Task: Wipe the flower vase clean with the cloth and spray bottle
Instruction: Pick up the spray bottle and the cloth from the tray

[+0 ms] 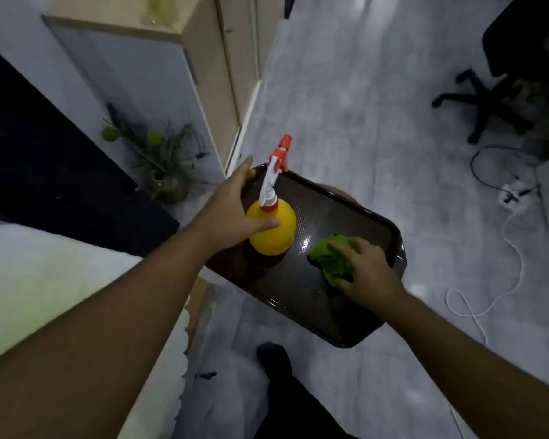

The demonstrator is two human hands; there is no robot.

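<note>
A yellow spray bottle [274,231] with a white and orange trigger head stands on a dark tray [301,299] in the middle of the view. My left hand [232,205] wraps around the bottle's left side, thumb across its front. My right hand [366,269] presses down on a crumpled green cloth [328,259] lying on the tray's right part, fingers curled over it. A small brownish flower vase [171,188] with green stems and round yellow-green blooms stands on the floor to the left, against the wall.
A beige cabinet [210,74] rises behind the vase. A black panel [45,172] and a white padded surface [45,280] lie left. At right are a black office chair base [488,99], a power strip [511,193] and a white cable [488,299] on the grey floor.
</note>
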